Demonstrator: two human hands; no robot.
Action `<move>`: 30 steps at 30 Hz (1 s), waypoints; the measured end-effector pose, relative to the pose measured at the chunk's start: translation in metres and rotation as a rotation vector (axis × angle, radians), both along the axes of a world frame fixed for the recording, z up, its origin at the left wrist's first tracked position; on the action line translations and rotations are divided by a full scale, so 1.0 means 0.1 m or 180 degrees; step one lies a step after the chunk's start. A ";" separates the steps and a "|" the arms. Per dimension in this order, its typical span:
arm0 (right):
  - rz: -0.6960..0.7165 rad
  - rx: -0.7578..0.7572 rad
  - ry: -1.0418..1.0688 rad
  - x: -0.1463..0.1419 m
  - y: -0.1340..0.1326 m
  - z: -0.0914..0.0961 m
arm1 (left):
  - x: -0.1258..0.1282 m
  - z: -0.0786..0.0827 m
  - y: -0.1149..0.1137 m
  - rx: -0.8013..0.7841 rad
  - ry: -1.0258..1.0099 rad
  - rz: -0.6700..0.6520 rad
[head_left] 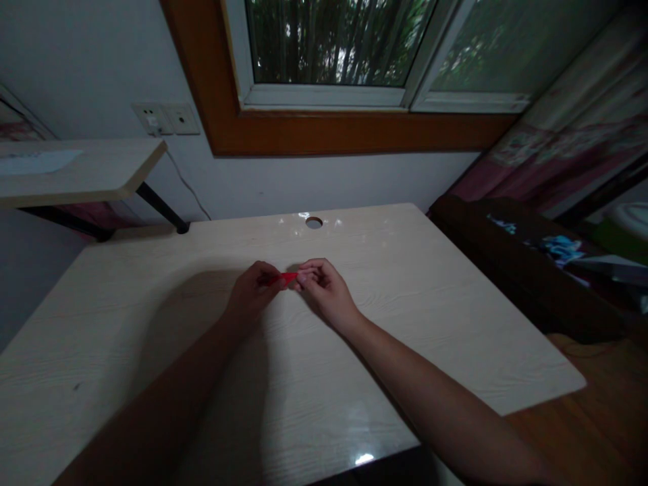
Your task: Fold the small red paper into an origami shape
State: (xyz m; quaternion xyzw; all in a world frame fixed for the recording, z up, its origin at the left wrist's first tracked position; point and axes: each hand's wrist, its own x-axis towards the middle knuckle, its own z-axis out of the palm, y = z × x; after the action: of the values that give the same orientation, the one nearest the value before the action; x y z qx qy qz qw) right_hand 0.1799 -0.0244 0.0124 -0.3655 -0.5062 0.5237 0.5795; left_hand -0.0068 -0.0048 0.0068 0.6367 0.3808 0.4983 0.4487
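Between my two hands is a small, thin red piece (288, 276), perhaps folded paper or plastic; its exact kind is too small to make out. My left hand (252, 291) pinches its left end between thumb and fingers. At the other end, my right hand (327, 289) holds it with thumb and fingertips, the remaining fingers curled. Fingers cover both ends of the piece. Both hands are over the middle of the pale wood-grain table (405, 324), towards its far side.
A round cable hole (314, 223) lies near the table's back edge. To the left, a raised shelf (101, 192) stands on black legs, with a white cable (185, 179) behind it. A window (329, 98) is ahead. Dark furniture (506, 263) with items on it stands right.
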 end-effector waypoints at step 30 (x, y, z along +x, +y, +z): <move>0.0019 0.0028 -0.0057 0.05 0.05 -0.07 | 0.07 0.12 -0.02 -0.0529 0.0693 -0.0361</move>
State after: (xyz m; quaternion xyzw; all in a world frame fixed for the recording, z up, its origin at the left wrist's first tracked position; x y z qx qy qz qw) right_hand 0.1854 -0.0196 0.0053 -0.3661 -0.5148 0.5199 0.5750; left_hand -0.0002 -0.0069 0.0190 0.6680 0.4306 0.3669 0.4834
